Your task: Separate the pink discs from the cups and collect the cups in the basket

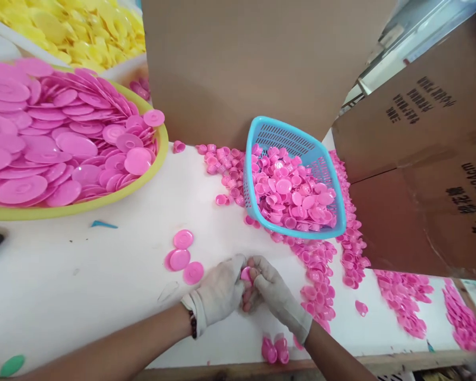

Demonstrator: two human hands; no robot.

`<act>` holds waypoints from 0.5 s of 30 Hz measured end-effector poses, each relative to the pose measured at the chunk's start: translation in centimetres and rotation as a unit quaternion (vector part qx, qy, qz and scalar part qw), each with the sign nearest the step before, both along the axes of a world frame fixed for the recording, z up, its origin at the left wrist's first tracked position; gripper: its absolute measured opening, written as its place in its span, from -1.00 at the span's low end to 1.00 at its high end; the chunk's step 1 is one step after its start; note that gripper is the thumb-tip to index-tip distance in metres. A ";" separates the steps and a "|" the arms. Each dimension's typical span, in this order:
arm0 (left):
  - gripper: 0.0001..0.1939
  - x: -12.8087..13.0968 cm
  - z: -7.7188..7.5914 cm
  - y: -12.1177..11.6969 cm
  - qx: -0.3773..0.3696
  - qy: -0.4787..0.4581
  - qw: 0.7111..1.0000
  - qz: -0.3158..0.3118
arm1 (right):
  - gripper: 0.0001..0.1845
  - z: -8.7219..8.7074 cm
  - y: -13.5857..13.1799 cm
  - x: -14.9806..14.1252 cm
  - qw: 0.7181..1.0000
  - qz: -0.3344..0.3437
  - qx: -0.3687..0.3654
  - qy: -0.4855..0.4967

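Both my left hand (224, 290) and my right hand (273, 288), in pale gloves with some fingertips bare, are closed around a small pink plastic piece (246, 274). It looks like a toy cup, but fingers cover most of it. Left of my hands, pink toy saucers (193, 273) lie flat on the white table (135, 296). Beyond my hands a blue basket (249, 185) is heaped with small pink toy cups (283, 185). More pink cups (317, 270) are strewn to the right of my right hand. Two pink pieces (275, 349) sit near the table's front edge.
A yellow tub (158, 159) full of pink saucers (63, 143) stands at the left. Yellow pieces (79, 29) fill a container behind it. Cardboard boxes (238, 63) wall off the back and right. A green disc (12, 365) and a blue sliver (103, 225) lie on the left side.
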State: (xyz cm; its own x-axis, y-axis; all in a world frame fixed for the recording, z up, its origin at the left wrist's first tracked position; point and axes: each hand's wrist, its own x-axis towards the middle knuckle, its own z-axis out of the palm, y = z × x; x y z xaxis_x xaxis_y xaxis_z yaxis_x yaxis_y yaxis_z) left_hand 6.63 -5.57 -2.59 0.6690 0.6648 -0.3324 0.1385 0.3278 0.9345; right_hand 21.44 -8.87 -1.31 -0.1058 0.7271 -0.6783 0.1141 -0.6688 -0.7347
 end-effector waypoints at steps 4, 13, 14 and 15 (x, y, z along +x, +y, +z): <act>-0.89 0.0 0.2 0.2 0.014 0.058 0.998 -0.005 | -0.73 -0.2 -0.1 -0.2 0.999 0.026 0.024 -0.001; -0.85 -1.2 0.6 -2.4 0.258 0.145 0.955 0.028 | -0.86 3.9 0.1 1.1 0.980 0.011 0.140 -0.138; -0.87 -1.2 0.5 -3.2 0.306 0.150 0.940 0.005 | -0.87 5.2 0.1 1.7 0.972 -0.038 0.193 -0.131; -0.88 -1.1 0.5 -4.0 0.354 0.138 0.924 -0.030 | -0.85 6.5 0.3 2.2 0.952 -0.113 0.268 -0.097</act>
